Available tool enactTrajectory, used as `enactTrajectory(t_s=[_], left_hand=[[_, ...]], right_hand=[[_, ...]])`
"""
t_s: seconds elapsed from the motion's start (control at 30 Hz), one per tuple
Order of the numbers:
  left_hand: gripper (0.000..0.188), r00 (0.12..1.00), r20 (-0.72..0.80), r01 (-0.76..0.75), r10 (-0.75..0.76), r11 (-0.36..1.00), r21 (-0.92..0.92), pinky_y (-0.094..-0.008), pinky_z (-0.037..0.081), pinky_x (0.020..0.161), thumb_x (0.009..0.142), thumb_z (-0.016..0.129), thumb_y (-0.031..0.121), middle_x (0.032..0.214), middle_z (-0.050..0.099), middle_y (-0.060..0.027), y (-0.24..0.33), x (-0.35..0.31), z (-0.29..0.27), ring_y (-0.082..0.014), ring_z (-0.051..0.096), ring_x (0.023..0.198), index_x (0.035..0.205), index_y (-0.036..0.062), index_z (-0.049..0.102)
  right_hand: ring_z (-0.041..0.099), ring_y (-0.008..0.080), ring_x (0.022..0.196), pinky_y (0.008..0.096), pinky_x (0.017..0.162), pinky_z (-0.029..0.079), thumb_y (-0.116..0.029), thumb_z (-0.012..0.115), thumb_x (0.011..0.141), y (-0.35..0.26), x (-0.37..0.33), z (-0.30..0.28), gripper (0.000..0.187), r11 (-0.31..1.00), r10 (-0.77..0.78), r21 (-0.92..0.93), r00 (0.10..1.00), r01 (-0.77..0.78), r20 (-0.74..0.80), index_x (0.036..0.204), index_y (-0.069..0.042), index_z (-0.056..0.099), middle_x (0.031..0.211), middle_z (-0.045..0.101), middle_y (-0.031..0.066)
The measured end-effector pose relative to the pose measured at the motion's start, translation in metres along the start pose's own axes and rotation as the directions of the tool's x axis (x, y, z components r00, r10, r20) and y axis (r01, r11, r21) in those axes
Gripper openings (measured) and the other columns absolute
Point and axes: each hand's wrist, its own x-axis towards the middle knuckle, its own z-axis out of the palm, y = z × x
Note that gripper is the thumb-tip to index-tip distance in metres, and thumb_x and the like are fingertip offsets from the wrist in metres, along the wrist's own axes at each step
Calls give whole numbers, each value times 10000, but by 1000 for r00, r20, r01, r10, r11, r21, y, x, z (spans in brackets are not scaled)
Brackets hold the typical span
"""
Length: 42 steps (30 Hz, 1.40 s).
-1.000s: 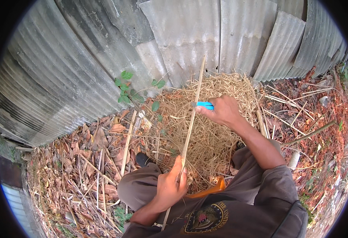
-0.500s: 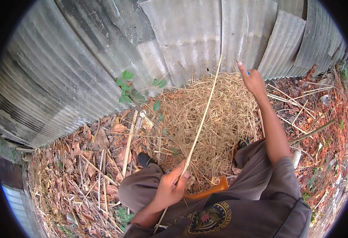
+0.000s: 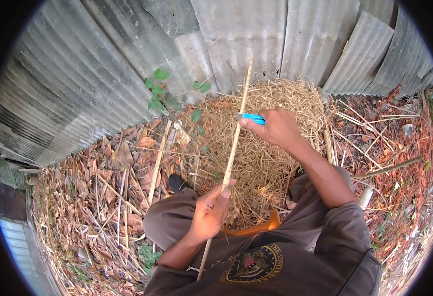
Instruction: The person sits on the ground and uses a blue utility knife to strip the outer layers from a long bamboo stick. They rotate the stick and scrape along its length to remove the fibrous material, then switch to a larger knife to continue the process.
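Observation:
My left hand (image 3: 210, 211) is closed round a long, thin, pale strip, apparently split bamboo (image 3: 235, 143). The strip slants up and away from my lap, its far end reaching in front of the metal wall. In my right hand (image 3: 278, 127) is a blue utility knife (image 3: 252, 119), with my thumb along its handle. The knife's short blade points left and meets the strip, or lies just over it, some way above my left hand. Below both hands spreads a heap of dry, curly shavings (image 3: 280, 167).
A corrugated metal wall (image 3: 246, 34) stands ahead. Between my legs shows an orange plastic piece (image 3: 256, 227), perhaps a seat. A green-leaved plant (image 3: 159, 93) grows by the wall. Dry leaves (image 3: 122, 158) lie left; loose pale strips (image 3: 362, 126) lie right.
My right hand has swung back from the far right, bringing the knife to the strip. The strip's far end has tilted slightly left, and my left hand has moved a little upward.

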Motion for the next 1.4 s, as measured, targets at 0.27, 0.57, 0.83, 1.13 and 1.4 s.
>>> enactTrajectory(t_s=[0.27, 0.57, 0.83, 1.13, 1.4], left_hand=[[380, 977, -52, -168, 206, 899, 404, -198, 288, 458, 994, 477, 123, 645, 451, 60, -8, -4, -2, -14, 346, 508, 1334, -44, 455], [385, 970, 20, -221, 240, 852, 475, -246, 382, 488, 958, 519, 87, 638, 493, -68, -2, -3, 6, -58, 422, 542, 1305, -72, 469], [400, 979, 44, -189, 201, 798, 572, -262, 400, 484, 941, 545, 93, 614, 507, -102, -7, -18, 1, -81, 452, 518, 1294, -81, 472], [391, 963, 194, -260, 186, 828, 497, -199, 436, 577, 971, 517, 87, 706, 600, -31, -13, -18, 0, -13, 508, 633, 1325, -71, 462], [381, 998, 70, -10, 6, 998, 57, -187, 297, 429, 1025, 415, 178, 561, 385, 72, 3, -1, -8, -6, 344, 452, 1371, 19, 441]], right_hand=[[571, 270, 406, 389, 404, 439, -842, 471, 714, -27, -37, -5, 810, 958, -283, -5, 945, 288, 164, 562, -68, 657, 417, 510, 98], [568, 273, 408, 411, 417, 445, -790, 487, 757, 25, 13, -14, 772, 998, -39, -46, 993, 34, -107, 549, -60, 626, 440, 529, 109], [594, 287, 448, 410, 443, 453, -830, 431, 751, 16, -13, -12, 827, 995, -100, -31, 992, 98, -78, 573, -51, 643, 448, 538, 108], [632, 318, 587, 452, 570, 473, -835, 379, 776, 127, 36, -69, 881, 837, 546, 124, 801, -533, -246, 571, -8, 604, 564, 599, 164], [536, 298, 401, 408, 428, 424, -709, 543, 789, -30, -53, -13, 688, 943, -331, 18, 929, 333, 167, 536, -70, 576, 448, 515, 91]])
